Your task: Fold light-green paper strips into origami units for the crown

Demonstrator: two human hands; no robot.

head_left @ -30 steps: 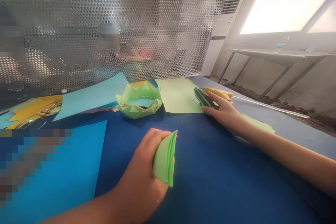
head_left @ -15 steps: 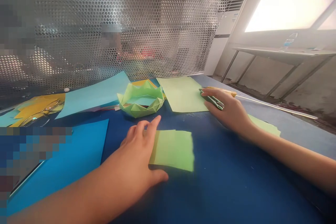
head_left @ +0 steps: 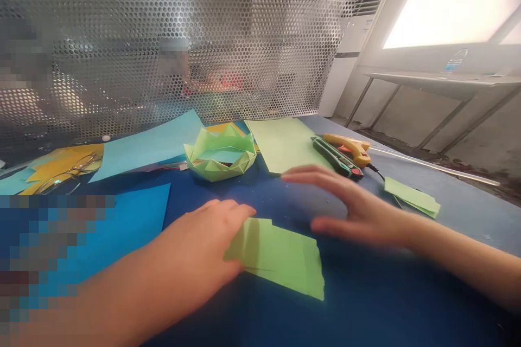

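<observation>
Light green folded paper, dark blue table, yellow glue gun, perforated silver screen.

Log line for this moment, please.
left hand: pressing folded light-green paper piece on blue tabletop | right hand: empty, open, above tabletop | green-handled cutter: lying beside yellow glue gun

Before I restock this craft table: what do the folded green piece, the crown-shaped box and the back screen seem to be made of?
Green piece: thin matte paper, creased flat under the left hand. Box: the same light green paper, with sharp folds and points. Screen: apparently sheet metal, silvery and shiny, punched with rows of round holes.
</observation>
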